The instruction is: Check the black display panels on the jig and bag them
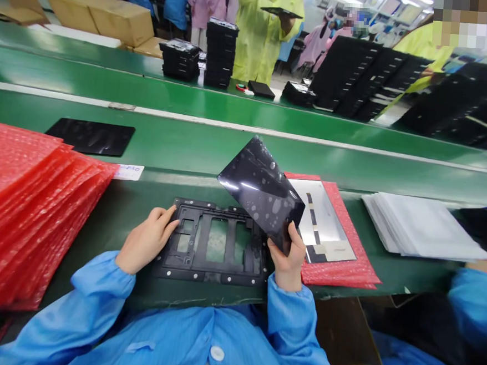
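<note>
Head view, looking down at a person in a blue smock (191, 340) at a green conveyor bench (151, 193). The left hand (145, 239) lies open, fingers resting on the left edge of a black moulded fixture (210, 270) and closing on nothing. The right hand (286, 258) is closed on the lower corner of a dark glass panel (261, 192), pinching it between thumb and fingers and holding it tilted up over the right end of the fixture, its glossy face flecked with pale spots. Just right of the fixture, a silver-backed panel (322, 221) lies on a red bubble bag (341, 273). Farther right of it sits a stack of white sheets (419, 225), with a co-worker's hand (481, 267) at its near corner. Left of the fixture rises a pile of red bubble bags (25, 206), and a black panel (90, 137) lies on the belt beyond it. Well behind the fixture, stacks of black panels (219, 53) stand across a second belt (109, 78), a co-worker in a yellow gown (258, 33) holds up a panel, and cardboard boxes (100, 17) sit far off to the left.
</note>
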`<state>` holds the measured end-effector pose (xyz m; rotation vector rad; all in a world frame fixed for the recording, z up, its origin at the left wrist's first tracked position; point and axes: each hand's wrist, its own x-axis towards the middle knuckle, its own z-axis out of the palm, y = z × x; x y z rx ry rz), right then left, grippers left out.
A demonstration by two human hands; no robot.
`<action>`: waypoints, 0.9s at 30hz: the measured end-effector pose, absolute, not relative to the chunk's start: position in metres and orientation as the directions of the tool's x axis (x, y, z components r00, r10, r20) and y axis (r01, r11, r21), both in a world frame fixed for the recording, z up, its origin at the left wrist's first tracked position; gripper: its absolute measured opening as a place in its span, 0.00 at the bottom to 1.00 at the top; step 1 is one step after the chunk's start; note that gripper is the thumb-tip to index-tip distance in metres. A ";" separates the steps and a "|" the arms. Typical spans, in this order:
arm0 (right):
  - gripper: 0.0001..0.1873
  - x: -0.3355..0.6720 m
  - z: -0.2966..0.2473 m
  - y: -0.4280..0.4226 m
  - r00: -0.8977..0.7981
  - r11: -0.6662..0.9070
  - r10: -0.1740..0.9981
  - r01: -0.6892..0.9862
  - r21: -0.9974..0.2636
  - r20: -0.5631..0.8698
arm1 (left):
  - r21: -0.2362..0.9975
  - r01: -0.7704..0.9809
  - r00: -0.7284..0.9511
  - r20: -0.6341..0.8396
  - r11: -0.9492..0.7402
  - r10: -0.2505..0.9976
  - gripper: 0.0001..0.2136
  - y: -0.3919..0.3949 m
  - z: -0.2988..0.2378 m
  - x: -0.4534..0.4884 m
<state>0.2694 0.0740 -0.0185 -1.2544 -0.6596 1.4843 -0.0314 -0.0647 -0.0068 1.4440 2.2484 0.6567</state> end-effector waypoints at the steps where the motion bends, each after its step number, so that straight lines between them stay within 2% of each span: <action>1: 0.27 0.268 -0.015 0.073 0.045 -0.351 0.918 -0.373 -0.859 -0.394 | 0.625 0.701 -0.395 -0.061 0.344 0.917 0.26 -0.064 -0.004 -0.030; 3: 0.27 0.265 -0.007 0.066 -0.030 -0.377 0.918 -0.376 -0.847 -0.395 | 0.823 0.486 -0.358 -0.120 0.295 0.926 0.26 -0.061 0.002 -0.028; 5: 0.27 0.262 -0.001 0.054 -0.095 -0.384 0.922 -0.355 -0.852 -0.376 | 0.957 0.085 -0.249 -0.250 0.278 0.936 0.30 -0.059 0.011 -0.027; 7: 0.27 0.261 0.005 0.040 -0.160 -0.400 0.916 -0.313 -0.862 -0.367 | 0.916 -0.277 -0.101 -0.330 0.292 0.939 0.33 -0.058 0.018 -0.026; 8: 0.28 0.260 0.007 0.034 -0.197 -0.410 0.909 -0.281 -0.868 -0.366 | 0.874 -0.384 -0.043 -0.340 0.298 0.940 0.33 -0.058 0.021 -0.026; 10: 0.29 0.260 0.009 0.026 -0.264 -0.412 0.896 -0.188 -0.892 -0.358 | 0.834 -0.464 0.006 -0.333 0.298 0.943 0.28 -0.059 0.024 -0.026; 12: 0.30 0.260 0.008 0.023 -0.294 -0.330 0.906 -0.041 -0.943 -0.304 | 0.858 -0.442 -0.009 -0.295 0.262 0.955 0.23 -0.062 0.022 -0.026; 14: 0.33 0.260 0.004 0.024 -0.272 -0.154 0.944 0.141 -0.978 -0.188 | 0.911 -0.356 -0.071 -0.250 0.210 0.966 0.25 -0.065 0.016 -0.026; 16: 0.36 0.261 -0.003 0.026 -0.247 0.016 0.967 0.316 -0.949 -0.067 | 0.959 -0.207 -0.152 -0.229 0.196 0.961 0.30 -0.067 0.007 -0.026; 18: 0.37 0.262 -0.011 0.026 -0.247 0.094 0.969 0.420 -0.903 -0.014 | 0.977 0.032 -0.261 -0.197 0.213 0.945 0.33 -0.069 -0.002 -0.027; 20: 0.38 0.264 -0.019 0.025 -0.260 0.109 0.966 0.454 -0.884 -0.014 | 0.935 0.286 -0.336 -0.106 0.208 0.936 0.30 -0.070 -0.011 -0.028; 22: 0.38 0.266 -0.024 0.023 -0.267 0.102 0.964 0.451 -0.887 -0.024 | 0.880 0.439 -0.344 -0.023 0.182 0.939 0.26 -0.071 -0.017 -0.030; 27: 0.40 0.265 -0.029 0.020 -0.266 0.090 0.963 0.439 -0.894 -0.034 | 0.854 0.491 -0.314 -0.009 0.171 0.949 0.23 -0.072 -0.025 -0.034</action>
